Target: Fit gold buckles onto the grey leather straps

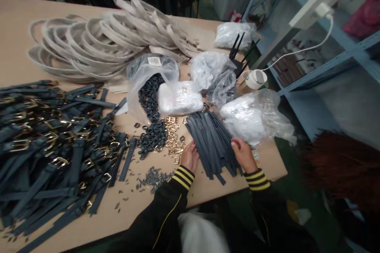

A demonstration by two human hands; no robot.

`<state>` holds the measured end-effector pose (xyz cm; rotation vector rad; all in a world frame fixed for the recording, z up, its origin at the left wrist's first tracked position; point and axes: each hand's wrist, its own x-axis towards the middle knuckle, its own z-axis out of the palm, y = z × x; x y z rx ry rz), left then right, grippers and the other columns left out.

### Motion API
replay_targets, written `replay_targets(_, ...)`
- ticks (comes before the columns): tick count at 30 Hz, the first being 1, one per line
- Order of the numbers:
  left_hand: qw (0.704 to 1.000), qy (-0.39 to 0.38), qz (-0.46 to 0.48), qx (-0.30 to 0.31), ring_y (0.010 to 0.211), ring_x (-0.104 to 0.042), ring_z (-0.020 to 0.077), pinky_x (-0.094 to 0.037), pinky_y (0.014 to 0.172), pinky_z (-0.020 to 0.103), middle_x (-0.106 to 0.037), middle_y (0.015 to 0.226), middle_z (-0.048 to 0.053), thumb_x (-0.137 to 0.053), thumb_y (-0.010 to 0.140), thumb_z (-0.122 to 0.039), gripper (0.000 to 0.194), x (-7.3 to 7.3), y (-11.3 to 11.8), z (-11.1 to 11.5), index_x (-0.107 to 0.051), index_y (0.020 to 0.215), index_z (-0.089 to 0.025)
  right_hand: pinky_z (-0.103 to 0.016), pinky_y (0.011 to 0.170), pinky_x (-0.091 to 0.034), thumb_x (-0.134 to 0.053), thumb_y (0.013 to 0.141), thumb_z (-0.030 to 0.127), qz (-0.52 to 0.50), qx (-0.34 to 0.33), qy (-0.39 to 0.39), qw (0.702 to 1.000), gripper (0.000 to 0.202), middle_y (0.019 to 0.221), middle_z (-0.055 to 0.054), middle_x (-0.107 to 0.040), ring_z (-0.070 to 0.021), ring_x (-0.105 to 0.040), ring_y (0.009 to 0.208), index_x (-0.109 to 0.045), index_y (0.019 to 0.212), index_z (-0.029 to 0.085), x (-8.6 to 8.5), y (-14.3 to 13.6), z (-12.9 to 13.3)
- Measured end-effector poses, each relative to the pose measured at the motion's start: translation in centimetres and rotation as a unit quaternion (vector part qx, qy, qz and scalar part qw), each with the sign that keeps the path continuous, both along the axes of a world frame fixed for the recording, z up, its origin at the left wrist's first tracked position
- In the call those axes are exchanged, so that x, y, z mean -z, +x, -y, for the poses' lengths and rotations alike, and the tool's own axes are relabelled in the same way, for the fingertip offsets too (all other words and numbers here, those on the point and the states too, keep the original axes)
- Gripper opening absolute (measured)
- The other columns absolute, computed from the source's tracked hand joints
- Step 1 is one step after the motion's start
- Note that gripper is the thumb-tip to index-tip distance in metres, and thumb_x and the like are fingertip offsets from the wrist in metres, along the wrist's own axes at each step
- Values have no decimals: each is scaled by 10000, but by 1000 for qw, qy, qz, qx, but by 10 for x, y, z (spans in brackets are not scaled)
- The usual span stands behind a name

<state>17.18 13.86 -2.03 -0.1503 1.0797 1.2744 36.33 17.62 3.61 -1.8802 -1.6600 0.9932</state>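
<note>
A pile of dark blue-grey straps [212, 142] lies fanned out on the table in front of me. My left hand [190, 157] is at its left edge, palm inward, with loosely bent fingers apart. On the opposite side my right hand [243, 155] touches the edge of the pile, its fingers partly stretched and partly hidden. No strap is visibly gripped by either hand. Just left of the straps are gold buckles [175, 140] and a heap of small dark loops [152, 136]. Small dark bits [154, 178] are scattered nearer to me.
Finished-looking buckled straps [53, 154] cover the left of the table. Coils of pale webbing [97, 43] lie behind. Plastic bags [243, 114] stand beyond the pile, near a white roll [256, 79]. A metal post [276, 47] and blue shelving [317, 75] rise at the right.
</note>
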Motion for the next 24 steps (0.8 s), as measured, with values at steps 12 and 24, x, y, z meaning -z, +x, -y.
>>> replay_targets(12,998,40,-35,43,696,-579,106,-450,619,224,-625,860,50,-483,733,-185,217,0,0,0,-543,939,-158,-320,685,-512,-465,798,308,-33,-42,-30,998,274,844,-108,-655,-180,-646,715,-551,969,112,17,-25,19)
replay_targets(24,955,84,-267,95,479,-504,104,-375,460,199,-561,523,-26,-684,559,-204,161,31,-12,-12,-536,591,-150,-283,708,-488,-486,803,211,-3,-178,68,982,199,847,-75,-628,-163,-605,731,-563,975,146,36,-88,28)
